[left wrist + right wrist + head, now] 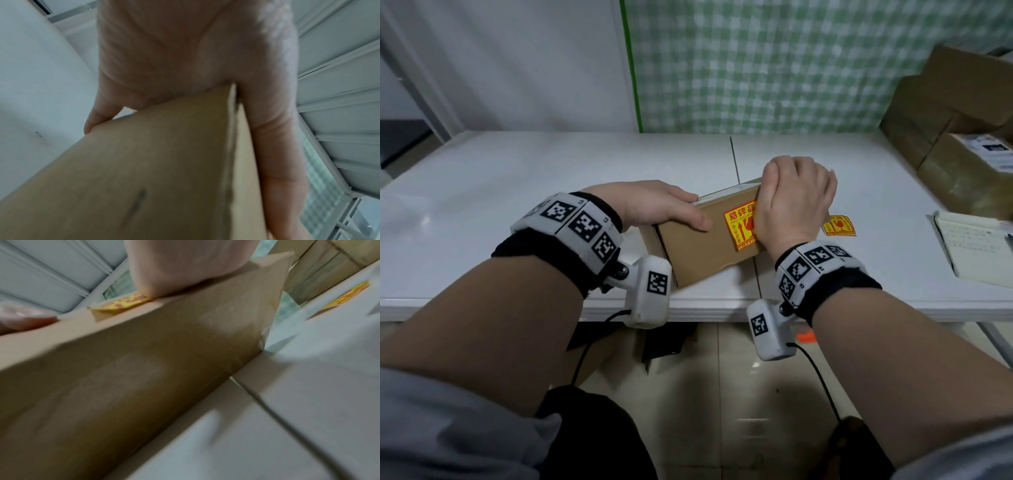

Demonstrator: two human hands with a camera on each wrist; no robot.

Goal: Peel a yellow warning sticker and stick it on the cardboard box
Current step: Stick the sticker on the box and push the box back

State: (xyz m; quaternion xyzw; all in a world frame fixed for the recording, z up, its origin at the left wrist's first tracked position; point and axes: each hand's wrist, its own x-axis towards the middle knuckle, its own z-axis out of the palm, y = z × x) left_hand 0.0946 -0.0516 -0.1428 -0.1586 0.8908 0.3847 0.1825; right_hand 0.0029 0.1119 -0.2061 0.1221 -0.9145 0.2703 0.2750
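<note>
Now my left hand (654, 205) holds the cardboard box (695, 246) near the table's (482, 205) front edge. My right hand (794, 202), fingers curled, pushes the yellow sticker (739, 224) flat on top. Next I should rub down its corners. One looks lifted.

Black wristbands (558, 253) bearing white coded marker blocks, cabled cameras (649, 291); seemingly grey sleeves (431, 428).

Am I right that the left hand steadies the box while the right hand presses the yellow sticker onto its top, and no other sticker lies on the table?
Not quite: a second sticker lies on the table beyond the right hand, as the head view shows.
</note>
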